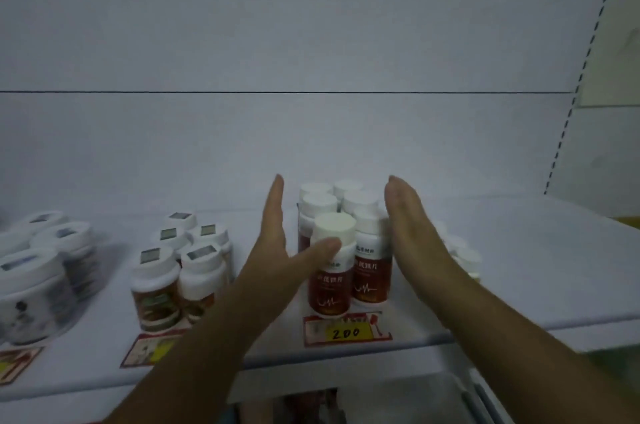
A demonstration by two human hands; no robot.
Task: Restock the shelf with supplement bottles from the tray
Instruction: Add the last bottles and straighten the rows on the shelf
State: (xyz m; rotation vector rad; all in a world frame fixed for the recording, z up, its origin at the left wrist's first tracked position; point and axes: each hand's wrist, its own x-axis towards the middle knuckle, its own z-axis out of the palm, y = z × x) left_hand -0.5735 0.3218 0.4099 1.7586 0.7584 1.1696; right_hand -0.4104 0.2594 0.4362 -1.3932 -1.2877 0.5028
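Hidden by your right hand: a further group of white-capped bottles (465,259) stands on its far side. Only a few caps show, so neither their count nor their labels can be told.
Hidden by your left forearm: it covers part of the middle price tag (149,351) and the lower edge of the nearest sticker-capped bottle.
Cut off: the wide jars (34,285) at the far left run out of the frame and are blurred. About four show, but the exact count is unclear.
Hard to make out: the space under the shelf (519,267) is dark and smeared.
Red-label bottles (367,281): six white caps counted, in three rows of two. They stand upright and packed together on the shelf between your hands, just behind the price tag marked "200" (346,331).
Sticker-capped bottles (156,292): five, each with a small square sticker on its cap, grouped just left of your left hand.
Price tags: three along the shelf's front edge. The leftmost price tag (14,364) is cut by the frame.
Your left hand (277,250): grip released, fingers straight and together, standing on edge just left of the red-label cluster. Your thumb (322,247) reaches across and touches the front left bottle just below its cap.
Your right hand (412,233): grip released, fingers straight, palm turned toward the cluster's right side. Blur there hides whether it touches the nearest bottle.
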